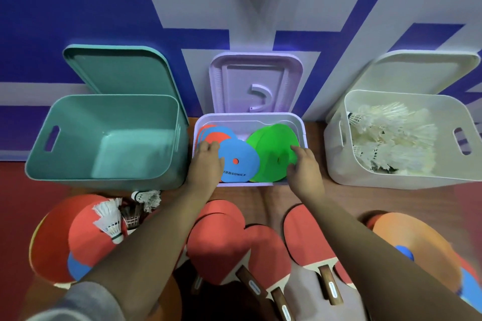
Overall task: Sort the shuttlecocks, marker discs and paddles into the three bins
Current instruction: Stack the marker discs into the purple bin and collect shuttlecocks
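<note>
Paddles nearest, left grip clamped on blue disc, right grip clamped on green disc

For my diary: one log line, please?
left hand on blue disc | right hand on green disc | both in purple bin | paddles unsorted

The single head-worn wide-angle camera is looking steeply down and forward from close above, centring the open lilac plastic bin and facing the blue-and-white wall.
</note>
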The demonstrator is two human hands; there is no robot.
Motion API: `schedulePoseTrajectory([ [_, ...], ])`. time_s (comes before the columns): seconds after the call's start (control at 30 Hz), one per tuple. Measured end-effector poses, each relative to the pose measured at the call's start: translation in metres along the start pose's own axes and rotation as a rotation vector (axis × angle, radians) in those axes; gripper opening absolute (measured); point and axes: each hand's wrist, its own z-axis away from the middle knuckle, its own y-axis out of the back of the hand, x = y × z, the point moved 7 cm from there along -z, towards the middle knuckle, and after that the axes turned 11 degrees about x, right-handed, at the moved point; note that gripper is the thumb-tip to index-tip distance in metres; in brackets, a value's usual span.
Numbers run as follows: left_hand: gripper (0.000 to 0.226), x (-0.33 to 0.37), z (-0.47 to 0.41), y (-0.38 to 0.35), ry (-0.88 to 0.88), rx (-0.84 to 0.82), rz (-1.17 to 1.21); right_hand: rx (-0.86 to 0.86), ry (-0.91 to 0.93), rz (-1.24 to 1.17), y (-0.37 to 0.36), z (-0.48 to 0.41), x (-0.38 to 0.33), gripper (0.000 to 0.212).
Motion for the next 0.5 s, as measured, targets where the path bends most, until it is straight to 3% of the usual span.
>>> schedulePoseTrajectory([
  [0.23,0.079,0.018,-0.027,-0.041,0.127,-0.173,-0.166,0.081,0.034,-0.03,-0.006,0.007,0.007,0.055],
  [0.5,0.051,0.007,-0.024,-0.056,0.144,-0.089,-0.335,0.109,0.03,-0.044,-0.016,0.009,0.005,0.057],
])
